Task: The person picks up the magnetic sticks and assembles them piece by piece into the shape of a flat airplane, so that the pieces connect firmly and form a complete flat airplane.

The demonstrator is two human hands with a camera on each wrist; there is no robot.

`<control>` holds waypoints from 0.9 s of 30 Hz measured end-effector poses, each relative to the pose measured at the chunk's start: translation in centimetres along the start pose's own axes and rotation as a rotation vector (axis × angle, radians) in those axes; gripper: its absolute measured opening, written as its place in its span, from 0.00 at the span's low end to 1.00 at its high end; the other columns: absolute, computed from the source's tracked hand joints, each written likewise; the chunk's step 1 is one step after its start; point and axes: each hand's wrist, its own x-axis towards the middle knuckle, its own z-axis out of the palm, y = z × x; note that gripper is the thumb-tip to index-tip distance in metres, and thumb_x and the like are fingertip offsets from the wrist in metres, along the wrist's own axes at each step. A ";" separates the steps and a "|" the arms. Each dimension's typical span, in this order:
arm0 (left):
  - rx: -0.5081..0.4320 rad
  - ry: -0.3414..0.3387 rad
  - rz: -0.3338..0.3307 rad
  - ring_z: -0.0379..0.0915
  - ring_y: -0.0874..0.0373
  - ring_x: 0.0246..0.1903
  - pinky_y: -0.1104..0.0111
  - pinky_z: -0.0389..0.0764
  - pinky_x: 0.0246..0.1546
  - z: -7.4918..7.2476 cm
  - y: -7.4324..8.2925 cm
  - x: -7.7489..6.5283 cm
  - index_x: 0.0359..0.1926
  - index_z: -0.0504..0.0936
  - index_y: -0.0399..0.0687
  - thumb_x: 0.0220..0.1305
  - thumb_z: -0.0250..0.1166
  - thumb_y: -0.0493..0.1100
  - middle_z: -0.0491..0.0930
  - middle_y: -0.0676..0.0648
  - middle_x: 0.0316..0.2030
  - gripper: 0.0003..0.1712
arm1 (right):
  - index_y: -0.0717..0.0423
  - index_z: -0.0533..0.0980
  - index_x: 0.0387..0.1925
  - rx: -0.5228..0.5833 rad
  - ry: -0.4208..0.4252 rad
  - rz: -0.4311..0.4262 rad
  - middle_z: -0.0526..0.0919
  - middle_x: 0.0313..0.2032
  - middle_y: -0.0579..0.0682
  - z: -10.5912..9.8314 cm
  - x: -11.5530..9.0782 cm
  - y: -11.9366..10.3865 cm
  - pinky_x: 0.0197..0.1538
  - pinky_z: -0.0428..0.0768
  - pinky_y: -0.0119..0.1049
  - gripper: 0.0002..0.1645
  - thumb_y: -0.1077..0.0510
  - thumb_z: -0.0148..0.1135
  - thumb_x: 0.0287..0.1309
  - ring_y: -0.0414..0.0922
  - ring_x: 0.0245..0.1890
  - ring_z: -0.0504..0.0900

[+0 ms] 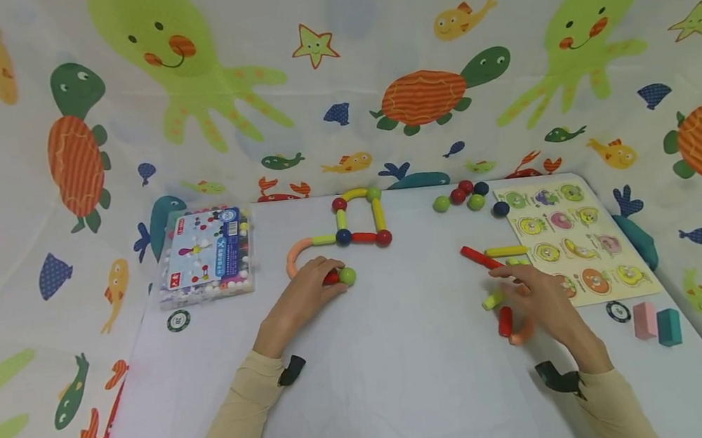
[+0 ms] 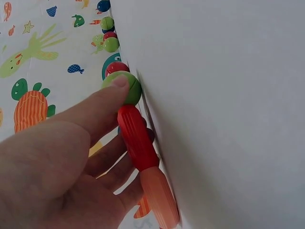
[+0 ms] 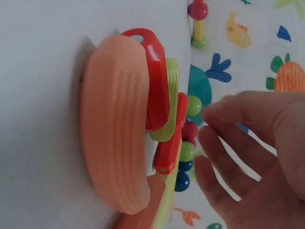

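Observation:
My left hand [image 1: 304, 293] holds a short red rod [image 2: 138, 136] with a green ball [image 1: 347, 276] at its end. In the left wrist view, the thumb lies on the ball and the fingers pass behind the rod. An orange curved rod [image 1: 294, 254] runs from the red rod to a built figure of rods and balls, including a blue ball [image 1: 343, 236] and a dark red ball [image 1: 384, 238]. My right hand [image 1: 539, 299], fingers loosely bent and holding nothing, hovers over loose pieces: a long red rod [image 1: 480, 257], a short red rod [image 3: 155, 78] and an orange curved rod [image 3: 114, 124].
A clear box [image 1: 205, 258] of small parts stands at the left. Several loose balls [image 1: 458, 197] lie at the back right, near a fruit-picture board [image 1: 585, 210]. Round tokens [image 1: 179, 321], a pink block [image 1: 644, 321] and a teal block [image 1: 669, 327] lie on the table.

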 end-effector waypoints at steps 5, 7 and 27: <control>-0.006 0.002 -0.007 0.77 0.54 0.54 0.59 0.78 0.59 -0.1 -0.2 0.0 0.60 0.81 0.46 0.64 0.72 0.47 0.81 0.46 0.54 0.25 | 0.47 0.83 0.54 -0.015 -0.122 0.022 0.83 0.54 0.51 0.2 -0.3 0.0 0.51 0.77 0.48 0.19 0.65 0.64 0.63 0.49 0.50 0.75; -0.012 0.003 -0.012 0.77 0.54 0.54 0.59 0.78 0.59 -0.1 -0.2 0.0 0.59 0.81 0.46 0.64 0.72 0.47 0.82 0.46 0.53 0.24 | 0.46 0.83 0.53 -0.015 -0.147 0.046 0.84 0.52 0.48 0.4 -0.4 0.0 0.51 0.78 0.46 0.19 0.64 0.64 0.63 0.47 0.49 0.75; -0.032 0.005 -0.006 0.77 0.54 0.52 0.60 0.79 0.58 -0.4 -0.2 -0.1 0.59 0.82 0.44 0.64 0.72 0.44 0.83 0.45 0.52 0.23 | 0.49 0.83 0.48 -0.037 -0.021 -0.129 0.85 0.41 0.44 3.1 3.4 -3.1 0.46 0.81 0.44 0.14 0.59 0.73 0.60 0.42 0.41 0.80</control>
